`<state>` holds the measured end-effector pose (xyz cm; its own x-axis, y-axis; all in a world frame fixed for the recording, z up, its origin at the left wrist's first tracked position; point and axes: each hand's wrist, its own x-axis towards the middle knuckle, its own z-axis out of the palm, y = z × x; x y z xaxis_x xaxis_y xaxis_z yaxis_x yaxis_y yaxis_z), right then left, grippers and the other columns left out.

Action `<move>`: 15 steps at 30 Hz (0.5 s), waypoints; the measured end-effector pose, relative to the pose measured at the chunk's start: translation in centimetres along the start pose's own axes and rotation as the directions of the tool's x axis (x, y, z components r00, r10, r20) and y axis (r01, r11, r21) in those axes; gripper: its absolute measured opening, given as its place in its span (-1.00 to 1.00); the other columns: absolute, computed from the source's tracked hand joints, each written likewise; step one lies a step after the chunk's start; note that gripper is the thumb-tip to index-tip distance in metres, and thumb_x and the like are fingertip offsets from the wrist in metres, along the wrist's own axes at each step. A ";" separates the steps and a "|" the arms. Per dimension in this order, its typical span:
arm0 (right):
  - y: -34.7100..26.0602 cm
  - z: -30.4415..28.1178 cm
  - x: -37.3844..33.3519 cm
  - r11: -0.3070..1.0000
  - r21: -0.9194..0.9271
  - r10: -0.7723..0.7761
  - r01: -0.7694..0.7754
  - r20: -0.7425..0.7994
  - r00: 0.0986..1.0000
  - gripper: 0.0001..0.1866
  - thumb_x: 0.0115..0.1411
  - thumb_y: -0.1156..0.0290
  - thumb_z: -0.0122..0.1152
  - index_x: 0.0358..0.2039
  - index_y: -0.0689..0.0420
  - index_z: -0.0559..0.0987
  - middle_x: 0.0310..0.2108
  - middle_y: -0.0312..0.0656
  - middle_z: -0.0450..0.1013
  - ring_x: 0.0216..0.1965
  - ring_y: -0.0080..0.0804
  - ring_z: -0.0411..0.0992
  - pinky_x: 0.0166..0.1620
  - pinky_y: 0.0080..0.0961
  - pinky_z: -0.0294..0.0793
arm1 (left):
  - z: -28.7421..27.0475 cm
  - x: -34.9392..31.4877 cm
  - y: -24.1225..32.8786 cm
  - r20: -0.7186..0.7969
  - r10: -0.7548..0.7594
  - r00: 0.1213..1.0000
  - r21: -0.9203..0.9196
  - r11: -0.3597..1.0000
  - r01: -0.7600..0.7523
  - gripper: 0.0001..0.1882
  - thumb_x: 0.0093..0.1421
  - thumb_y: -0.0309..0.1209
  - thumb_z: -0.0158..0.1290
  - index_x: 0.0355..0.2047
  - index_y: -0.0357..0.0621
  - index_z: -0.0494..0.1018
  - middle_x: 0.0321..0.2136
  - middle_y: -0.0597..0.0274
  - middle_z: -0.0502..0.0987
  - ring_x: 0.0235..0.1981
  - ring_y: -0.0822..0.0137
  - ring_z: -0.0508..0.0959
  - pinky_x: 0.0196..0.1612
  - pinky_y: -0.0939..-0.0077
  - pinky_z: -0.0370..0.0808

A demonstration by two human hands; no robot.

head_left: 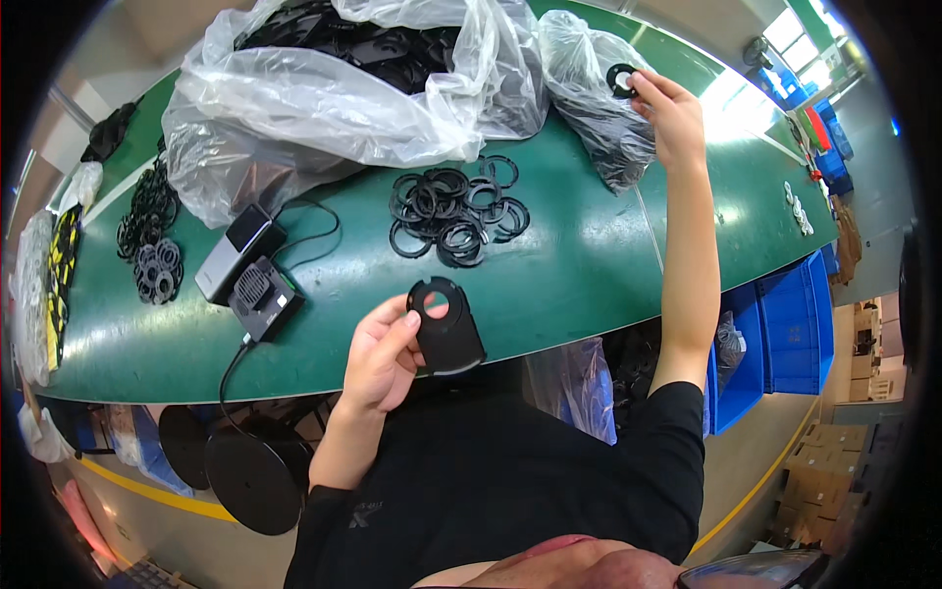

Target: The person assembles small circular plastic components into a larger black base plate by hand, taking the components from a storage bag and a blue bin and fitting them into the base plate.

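My left hand (385, 355) holds a flat black plastic plate (447, 326) with a round hole near its top, just above the near edge of the green table (579, 265). My right hand (670, 116) is stretched out to the far right and pinches a small black ring-shaped disc (621, 79) at the mouth of a clear bag of black parts (601, 128). A loose pile of black rings (456, 211) lies on the table between the two hands.
A large clear plastic bag of black plates (334, 88) fills the far side. A grey power bank (234, 253) and a small black fan box (261, 298) with a cable sit left. More black rings (152, 245) lie far left. Blue bins (785, 324) stand right.
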<state>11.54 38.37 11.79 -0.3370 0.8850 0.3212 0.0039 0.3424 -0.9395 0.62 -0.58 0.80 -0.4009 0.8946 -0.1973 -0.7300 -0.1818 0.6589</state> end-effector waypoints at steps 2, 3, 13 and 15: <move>-1.7 0.8 -4.4 0.983 0.145 0.072 -0.108 0.233 0.970 -0.76 0.06 0.46 0.26 -0.27 0.32 0.58 -0.38 -0.21 0.52 -0.45 -0.59 0.42 -0.33 -0.72 0.40 | 0.7 0.6 0.5 -0.001 0.100 0.995 0.121 0.988 -0.099 -0.72 0.27 -0.45 -0.12 -0.04 -0.31 0.34 -0.21 0.15 0.54 -0.34 0.50 0.55 -0.35 0.68 0.50; -2.6 1.5 -6.9 0.983 0.126 0.091 -0.134 0.301 0.949 -0.77 0.06 0.47 0.25 -0.28 0.32 0.58 -0.37 -0.20 0.52 -0.44 -0.60 0.42 -0.35 -0.73 0.40 | 0.3 0.9 0.3 0.006 0.133 0.991 0.180 0.975 -0.132 -0.70 0.27 -0.45 -0.12 -0.02 -0.31 0.32 -0.19 0.12 0.54 -0.33 0.50 0.55 -0.37 0.71 0.49; -2.3 8.1 -21.0 0.991 -0.048 -0.058 0.124 0.687 0.724 -0.81 -0.03 0.57 0.29 -0.34 0.25 0.58 -0.46 -0.20 0.48 -0.45 -0.57 0.45 -0.44 -0.67 0.43 | 0.7 1.2 -0.1 0.070 0.097 0.993 0.056 0.993 -0.101 -0.60 0.28 -0.43 -0.14 0.10 -0.37 0.20 -0.13 0.09 0.47 -0.18 0.39 0.52 -0.17 0.52 0.51; -2.2 8.9 -21.7 0.936 -0.103 -0.199 0.337 0.634 0.747 -0.81 -0.07 0.57 0.31 -0.38 0.26 0.56 -0.47 -0.14 0.47 -0.52 -0.44 0.47 -0.46 -0.61 0.47 | 0.6 1.2 -0.2 0.079 0.114 0.990 0.077 0.990 -0.120 -0.60 0.27 -0.46 -0.13 0.09 -0.38 0.20 -0.13 0.09 0.47 -0.17 0.39 0.51 -0.13 0.52 0.50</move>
<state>10.42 15.64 5.81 -0.8495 0.3934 0.3516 -0.0126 0.6511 -0.7589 0.58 0.73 0.86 -0.4365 0.8975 -0.0628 -0.6319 -0.2562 0.7314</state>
